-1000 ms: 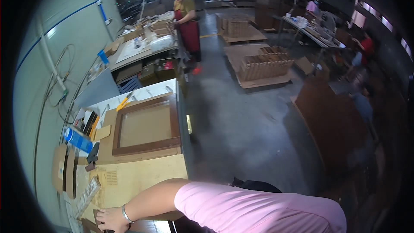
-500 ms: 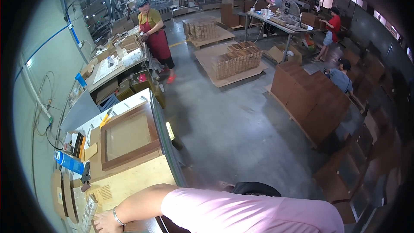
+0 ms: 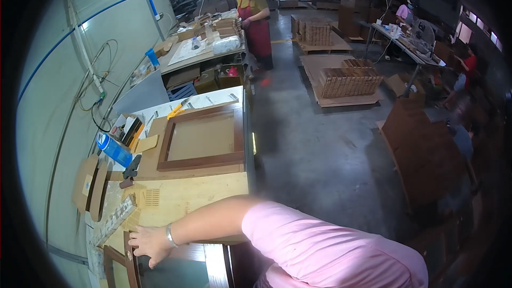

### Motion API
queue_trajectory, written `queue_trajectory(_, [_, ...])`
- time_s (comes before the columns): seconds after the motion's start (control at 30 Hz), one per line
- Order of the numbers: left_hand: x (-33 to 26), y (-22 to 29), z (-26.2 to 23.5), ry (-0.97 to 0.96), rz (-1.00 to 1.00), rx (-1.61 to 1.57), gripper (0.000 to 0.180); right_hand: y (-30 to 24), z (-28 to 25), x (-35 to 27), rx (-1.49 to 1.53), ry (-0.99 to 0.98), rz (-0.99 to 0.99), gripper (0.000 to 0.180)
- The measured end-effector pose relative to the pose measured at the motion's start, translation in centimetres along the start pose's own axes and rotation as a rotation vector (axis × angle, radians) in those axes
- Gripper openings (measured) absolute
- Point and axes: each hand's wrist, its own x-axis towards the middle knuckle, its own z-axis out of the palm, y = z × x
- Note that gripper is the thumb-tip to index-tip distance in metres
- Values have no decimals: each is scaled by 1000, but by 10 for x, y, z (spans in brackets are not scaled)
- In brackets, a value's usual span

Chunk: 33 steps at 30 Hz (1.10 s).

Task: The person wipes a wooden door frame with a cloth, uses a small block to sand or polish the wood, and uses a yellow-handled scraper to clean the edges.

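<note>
My right hand (image 3: pixel 152 242) reaches across the bench from the lower right, in a pink sleeve (image 3: pixel 314 240) with a silver bangle at the wrist. Its fingers are apart, the fingertips resting on the dark brown rail of a framed glass panel (image 3: pixel 176 274). The thumb lies over the glass side. Part of another brown wooden frame (image 3: pixel 111 258) shows just left of that rail. A whitish, worn strip (image 3: pixel 114 221) slants across the bench beyond the fingers. Farther up lies a brown frame with a beige panel (image 3: pixel 202 136), on cardboard. My left hand does not show.
A blue bottle (image 3: pixel 114 149), a yellow-handled cutter (image 3: pixel 177 109) and curved brown boards (image 3: pixel 88 186) lie along the bench's wall side. A person in a red apron (image 3: pixel 257 26) stands at the farther bench. Stacked wood pieces (image 3: pixel 349 80) and large brown panels (image 3: pixel 421 154) stand on the floor.
The view has swung left and down, so the bench sits farther right and higher. My right hand now shows whole, and the glass panel beneath it has come into view.
</note>
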Motion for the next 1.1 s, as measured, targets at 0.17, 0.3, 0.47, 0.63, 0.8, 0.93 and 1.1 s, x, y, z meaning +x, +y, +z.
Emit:
queue_trajectory(0.17, [28,55,-3,-24,-17,46,33,-4,-5,-2,7,-30,1,60])
queue_trajectory(0.3, [42,76,-4,-55,-23,99,34,-4,1,-1,58,-16,11,59])
queue_trajectory(0.47, [47,84,-7,-88,-71,157,34,-4,-3,-2,103,-22,27,59])
queue_trajectory(0.63, [40,84,-11,-109,-151,202,34,-3,-1,0,129,-48,27,60])
queue_trajectory(0.8, [36,77,-5,-31,-219,4,33,-4,5,3,92,-19,11,58])
queue_trajectory(0.93, [67,88,6,-68,-125,-165,31,3,24,8,-1,114,-2,52])
queue_trajectory(1.1, [126,159,21,31,311,-29,29,3,22,6,12,119,15,52])
